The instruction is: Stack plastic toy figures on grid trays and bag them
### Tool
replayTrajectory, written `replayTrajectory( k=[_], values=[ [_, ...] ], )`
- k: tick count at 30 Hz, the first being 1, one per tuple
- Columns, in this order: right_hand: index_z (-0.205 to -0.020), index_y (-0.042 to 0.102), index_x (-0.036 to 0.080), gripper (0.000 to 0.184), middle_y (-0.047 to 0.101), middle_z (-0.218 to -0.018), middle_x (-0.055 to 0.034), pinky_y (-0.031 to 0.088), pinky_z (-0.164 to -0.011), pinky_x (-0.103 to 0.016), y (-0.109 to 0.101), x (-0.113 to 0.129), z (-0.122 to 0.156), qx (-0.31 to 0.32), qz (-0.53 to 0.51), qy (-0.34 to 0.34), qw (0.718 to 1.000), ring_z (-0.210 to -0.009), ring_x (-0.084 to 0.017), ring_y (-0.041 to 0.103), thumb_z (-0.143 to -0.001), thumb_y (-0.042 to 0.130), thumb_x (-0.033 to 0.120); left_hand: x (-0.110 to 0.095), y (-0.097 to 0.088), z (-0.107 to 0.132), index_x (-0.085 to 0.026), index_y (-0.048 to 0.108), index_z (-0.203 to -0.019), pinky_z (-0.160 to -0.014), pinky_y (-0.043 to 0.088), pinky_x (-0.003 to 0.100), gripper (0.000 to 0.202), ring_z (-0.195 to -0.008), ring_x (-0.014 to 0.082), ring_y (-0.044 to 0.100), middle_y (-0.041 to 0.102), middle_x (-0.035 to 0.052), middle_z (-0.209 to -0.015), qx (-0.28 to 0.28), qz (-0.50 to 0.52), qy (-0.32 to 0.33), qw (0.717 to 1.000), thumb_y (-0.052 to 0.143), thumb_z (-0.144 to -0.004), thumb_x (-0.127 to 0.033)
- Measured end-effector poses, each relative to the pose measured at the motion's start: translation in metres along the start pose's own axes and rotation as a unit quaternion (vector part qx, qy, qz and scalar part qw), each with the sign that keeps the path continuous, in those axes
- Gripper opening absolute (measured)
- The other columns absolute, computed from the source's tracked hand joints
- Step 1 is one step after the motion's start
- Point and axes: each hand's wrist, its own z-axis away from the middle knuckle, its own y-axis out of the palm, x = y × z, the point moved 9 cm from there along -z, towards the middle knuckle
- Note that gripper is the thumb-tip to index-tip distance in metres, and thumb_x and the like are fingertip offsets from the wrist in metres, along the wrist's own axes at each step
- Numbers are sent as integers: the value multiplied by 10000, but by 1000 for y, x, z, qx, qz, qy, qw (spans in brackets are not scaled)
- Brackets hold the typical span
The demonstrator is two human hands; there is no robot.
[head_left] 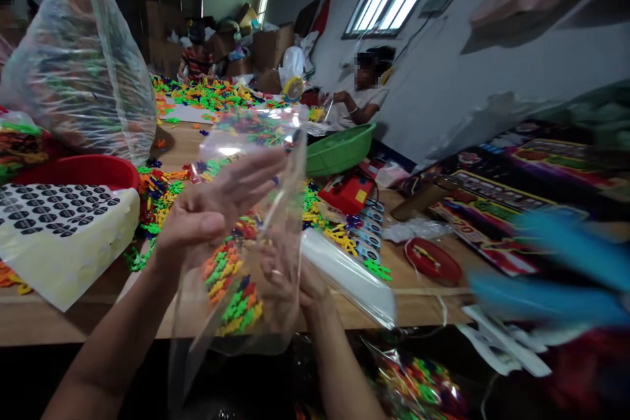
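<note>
My left hand (211,213) lies flat with fingers stretched out against the near side of a clear plastic bag (256,164) that I hold upright over the table edge. Small coloured plastic pieces (236,289) fill the bag's lower part. My right hand (285,279) sits behind the bag's bottom, seen through the film, its fingers curled around the plastic. More loose coloured pieces (157,193) lie scattered on the wooden table (83,321) behind the bag.
A red tub (83,170) covered by a dotted sheet (59,223) stands at left, a big filled bag (73,59) above it. A green basin (339,147), a red box (347,191), a stack of empty bags (349,275) and printed cartons (497,197) lie right. Two people sit beyond.
</note>
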Motion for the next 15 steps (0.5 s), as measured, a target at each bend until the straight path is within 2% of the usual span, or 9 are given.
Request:
replayTrajectory(
  k=[2,4,6,8,11,13,15],
  values=[
    [-1195,736,255,529,746,-923,-13,491,-535,-185,8,1,4,27,-54,25,998,-587,-84,548,-753,967,431,-17,-18,-3,-192,454,-456,-1151,523,734,636,-1441,452,596,787,25,-1175,-46,6,47,998,899,-666,-596],
    [-1174,741,259,551,715,-880,23,511,-588,-166,3,9,4,13,-84,12,996,-621,-74,565,-693,1005,307,-33,-30,-5,-201,500,-473,-1246,425,743,524,-1484,439,560,788,-34,-1196,-47,34,82,995,907,-673,-464],
    [-1105,748,254,506,706,-869,37,548,-655,-170,-10,16,2,-25,-92,-7,995,-685,-80,608,-675,1014,265,-46,-39,-6,-241,604,-531,-1315,346,717,367,-1506,420,540,786,-69,-1211,-30,47,102,993,915,-650,-394],
    [-1043,753,246,480,716,-874,41,573,-704,-187,-24,20,0,-57,-90,-21,994,-736,-90,638,-650,1028,248,-50,-48,-6,-292,730,-674,-1341,316,701,243,-1512,425,529,784,-41,-1248,-24,27,91,995,933,-615,-412],
    [-1030,782,231,523,718,-828,39,559,-678,-202,-36,19,-4,-69,-72,-13,995,-707,-93,624,-589,1058,279,-55,-65,-6,-285,828,-874,-1318,356,718,331,-1481,456,550,775,21,-1320,-21,-17,103,994,941,-622,-468],
    [-1028,802,220,560,716,-788,33,539,-655,-213,-42,15,-6,-84,-41,-2,996,-670,-94,610,-548,1071,326,-61,-79,-7,-288,834,-862,-1314,375,706,269,-1458,420,581,771,-19,-1346,-8,-61,149,987,936,-691,-468],
    [-933,802,204,545,718,-766,18,522,-644,-236,-51,13,-8,-121,1,-13,993,-652,-107,605,-503,1072,401,-59,-97,-14,-282,808,-797,-1323,364,680,211,-1444,357,596,765,-62,-1359,5,-163,170,972,924,-773,-457]
  ],
)
